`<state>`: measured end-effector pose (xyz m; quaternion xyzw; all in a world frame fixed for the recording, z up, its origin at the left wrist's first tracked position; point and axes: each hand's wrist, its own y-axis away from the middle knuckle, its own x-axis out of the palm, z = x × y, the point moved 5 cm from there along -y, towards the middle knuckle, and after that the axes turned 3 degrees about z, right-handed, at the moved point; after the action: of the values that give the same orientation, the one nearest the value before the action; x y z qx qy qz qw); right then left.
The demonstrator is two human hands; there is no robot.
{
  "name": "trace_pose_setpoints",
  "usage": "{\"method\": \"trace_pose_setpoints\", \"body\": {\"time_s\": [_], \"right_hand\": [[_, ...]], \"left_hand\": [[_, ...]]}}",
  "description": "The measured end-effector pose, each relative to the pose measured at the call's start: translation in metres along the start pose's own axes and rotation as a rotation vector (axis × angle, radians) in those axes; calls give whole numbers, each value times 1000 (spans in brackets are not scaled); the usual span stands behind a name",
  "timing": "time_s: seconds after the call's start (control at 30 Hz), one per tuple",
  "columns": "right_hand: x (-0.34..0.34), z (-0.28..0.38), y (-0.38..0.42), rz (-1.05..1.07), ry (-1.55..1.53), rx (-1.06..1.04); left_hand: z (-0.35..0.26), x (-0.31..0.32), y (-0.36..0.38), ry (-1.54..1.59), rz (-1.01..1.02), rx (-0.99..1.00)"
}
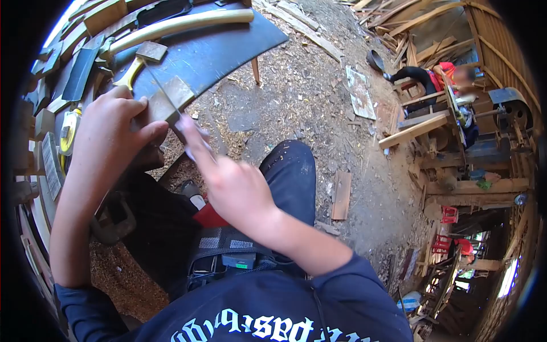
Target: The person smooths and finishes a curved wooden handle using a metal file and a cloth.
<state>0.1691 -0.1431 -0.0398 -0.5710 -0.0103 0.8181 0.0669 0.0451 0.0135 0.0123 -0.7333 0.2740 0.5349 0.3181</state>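
My left hand (111,128) is closed on a small wooden block (175,94), pressing it at the edge of the dark blue tabletop (228,48). My right hand (236,188) grips the pale, wrapped-looking handle of a long thin-bladed tool (165,94), index finger stretched along it. The narrow blade lies across the block and points to the upper left; its exact kind is hard to make out. Just beyond it are a yellow-handled tool (131,73) and another small wooden block (152,52).
A long wooden-handled tool (182,27) lies across the tabletop. A yellow tape measure (69,132) and stacked wood pieces are at left. A metal clamp (117,225) is beside my leg. Shavings and boards (342,195) cover the floor. Another person (447,74) sits by machinery at right.
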Motion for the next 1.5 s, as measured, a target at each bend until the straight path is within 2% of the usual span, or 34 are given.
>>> {"method": "trace_pose_setpoints", "body": {"time_s": [0.1,0.2,0.3,0.33,0.47,0.57,0.77,0.97,1.23,1.5], "right_hand": [[4,-8,22,-25,-75,-44],[5,-7,-7,12,-9,-37],[8,-2,-45,-57,7,-42],[8,0,-44,-86,5,-47],[8,-1,2,50,-2,37],[8,-6,12,31,-75,27],[5,2,-37,50,24,6],[9,1,-36,81,13,19],[11,0,-35,-12,-35,10],[-8,-4,24,37,-72,18]], "left_hand": [[-2,-3,1,-22,-4,18],[-2,-1,-1,-5,-3,11],[-2,-1,0,-24,-25,12],[-3,-1,1,-30,-39,19],[0,1,2,-36,-17,10],[-3,-2,1,-50,-7,2],[0,1,0,-21,1,-1],[-2,-1,1,-22,-5,-4],[-3,-4,0,-28,-3,-15],[-4,-5,1,-64,5,4]]}}
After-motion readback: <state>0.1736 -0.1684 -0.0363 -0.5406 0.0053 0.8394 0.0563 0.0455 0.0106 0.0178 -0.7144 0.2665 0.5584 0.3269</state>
